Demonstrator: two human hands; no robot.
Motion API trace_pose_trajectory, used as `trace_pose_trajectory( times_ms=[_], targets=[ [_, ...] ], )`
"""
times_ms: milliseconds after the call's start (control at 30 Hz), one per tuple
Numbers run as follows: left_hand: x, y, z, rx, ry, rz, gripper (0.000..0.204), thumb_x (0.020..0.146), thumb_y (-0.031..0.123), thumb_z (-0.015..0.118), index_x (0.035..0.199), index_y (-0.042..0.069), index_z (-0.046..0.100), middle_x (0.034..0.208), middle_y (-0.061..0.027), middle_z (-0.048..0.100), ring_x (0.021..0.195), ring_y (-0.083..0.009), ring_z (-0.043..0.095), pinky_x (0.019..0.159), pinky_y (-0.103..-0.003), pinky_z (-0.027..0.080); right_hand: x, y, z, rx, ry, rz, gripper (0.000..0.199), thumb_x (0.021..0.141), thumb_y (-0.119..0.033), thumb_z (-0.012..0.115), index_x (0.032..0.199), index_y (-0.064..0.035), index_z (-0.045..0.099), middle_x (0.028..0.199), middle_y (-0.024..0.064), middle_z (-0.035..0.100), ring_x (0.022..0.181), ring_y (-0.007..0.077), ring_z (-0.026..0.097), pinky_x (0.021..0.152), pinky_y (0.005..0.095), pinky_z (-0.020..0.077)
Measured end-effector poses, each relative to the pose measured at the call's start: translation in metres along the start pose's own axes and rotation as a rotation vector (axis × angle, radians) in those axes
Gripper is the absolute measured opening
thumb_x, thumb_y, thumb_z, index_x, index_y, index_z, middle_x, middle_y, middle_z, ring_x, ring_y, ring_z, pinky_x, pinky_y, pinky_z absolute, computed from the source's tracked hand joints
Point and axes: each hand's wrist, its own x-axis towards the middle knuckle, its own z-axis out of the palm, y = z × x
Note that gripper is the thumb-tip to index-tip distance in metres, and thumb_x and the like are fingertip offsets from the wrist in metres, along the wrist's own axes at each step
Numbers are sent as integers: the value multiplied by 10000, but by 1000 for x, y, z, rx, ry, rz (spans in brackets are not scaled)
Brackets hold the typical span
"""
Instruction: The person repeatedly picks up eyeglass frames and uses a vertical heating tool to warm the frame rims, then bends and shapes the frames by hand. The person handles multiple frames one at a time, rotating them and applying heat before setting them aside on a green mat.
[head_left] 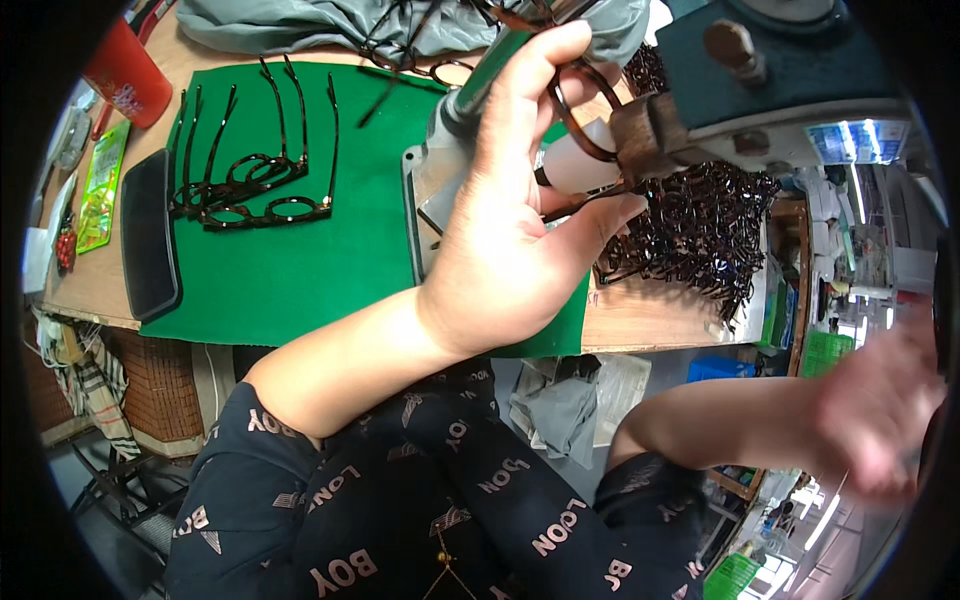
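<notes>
My left hand [505, 240] reaches up from the green mat. Its fingers and thumb are closed on a dark brown eyeglass frame [562, 118], whose round rim sits beside a white cylinder [582, 163] and a worn metal end piece [645, 133] of a dark green machine [780, 80]. Part of the frame is hidden behind the hand. Far to the right, my right hand [880, 410] is smeared by motion near a dark edge at the picture's rim. Whether it touches anything cannot be made out.
Several eyeglass frames [290, 208] lie with temples raised on the green mat [290, 290]. A phone [150, 240], a green packet [103, 190] and a red cup [130, 80] are at the left. A heap of dark frames [700, 235] covers the table beyond the machine's cylinder.
</notes>
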Motion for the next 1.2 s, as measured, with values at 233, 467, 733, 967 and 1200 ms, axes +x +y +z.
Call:
trace_pose_trajectory(
  times_ms=[233,467,733,967,1200],
  targets=[
    [-14,40,-14,31,185,-72,695,772,-8,498,1392,53,189,1287,-191,428,799,-142,491,580,-176,417,-225,84,54,-320,-293,1008,147,769,24,650,907,3,604,826,61,588,727,123,572,678,245,471],
    [-33,52,-58,109,0,-82,668,745,2,453,1375,9,231,1203,-200,458,483,-106,454,461,-162,386,-225,90,67,-496,-384,824,101,775,30,619,855,-11,572,762,87,549,667,186,550,610,266,445],
    [-39,56,-43,-281,87,-262,504,769,135,606,1211,26,389,840,-79,482,610,-163,516,456,-240,470,-235,88,56,-367,-311,807,72,783,33,611,836,6,569,779,99,549,670,195,551,613,273,453],
    [-44,63,-58,-407,-262,-492,264,809,205,626,632,40,523,683,-70,546,555,-180,529,496,-261,423,-228,88,52,-313,-368,911,69,796,21,620,841,2,572,785,73,543,655,148,543,585,247,443],
    [-39,82,-56,-209,-277,-1099,160,806,4,570,927,-54,482,605,-60,567,476,-116,558,447,-193,408,-219,94,53,-396,-548,783,90,764,-8,633,830,-15,572,771,119,548,711,273,541,651,337,437]
  ],
)
